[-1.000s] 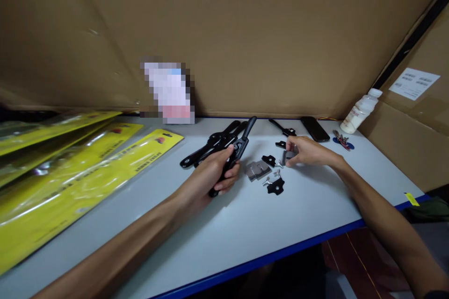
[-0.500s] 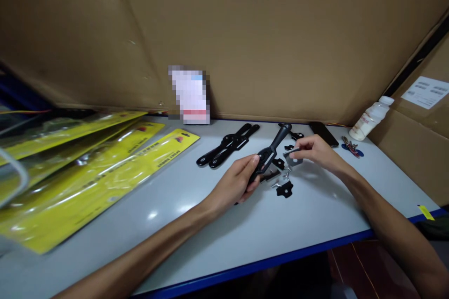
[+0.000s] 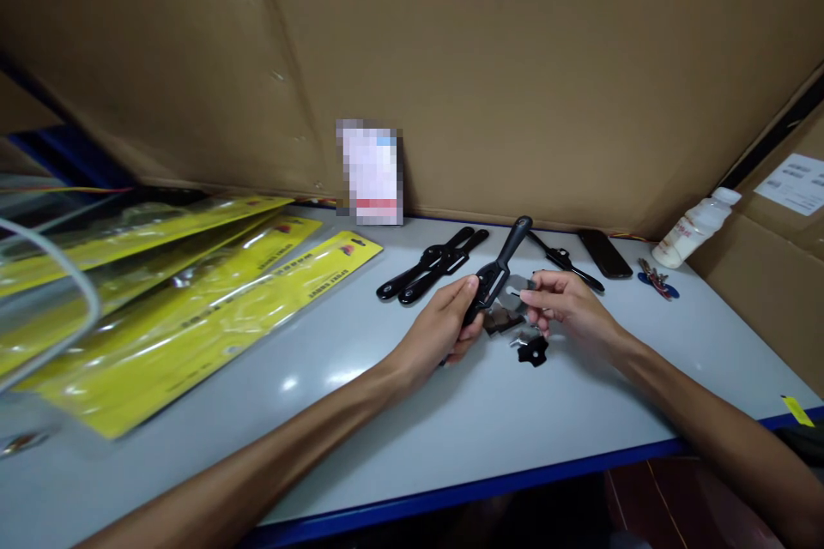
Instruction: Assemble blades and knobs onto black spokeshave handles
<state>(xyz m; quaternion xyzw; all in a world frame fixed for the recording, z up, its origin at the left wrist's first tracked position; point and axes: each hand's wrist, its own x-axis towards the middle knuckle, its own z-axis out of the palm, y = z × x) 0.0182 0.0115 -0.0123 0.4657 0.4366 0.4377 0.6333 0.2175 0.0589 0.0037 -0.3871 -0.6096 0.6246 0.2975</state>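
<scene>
On a pale table (image 3: 451, 429), the left hand (image 3: 444, 330) grips a black tool body (image 3: 499, 270) by one handle, while the right hand (image 3: 560, 304), just beside it, pinches a small grey metal blade (image 3: 513, 292) against the tool's middle. The fitting looks barely begun: just below the tool, a black star-shaped knob (image 3: 533, 349) and more grey plates (image 3: 500, 322) lie loose, and two more black bodies (image 3: 434, 262) wait to its left.

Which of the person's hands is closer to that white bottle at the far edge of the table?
The right hand. It is over the middle of the table, pinching a small grey plate, with the white bottle beyond it to the right. The left hand, gripping a black handle, is farther left.
</scene>
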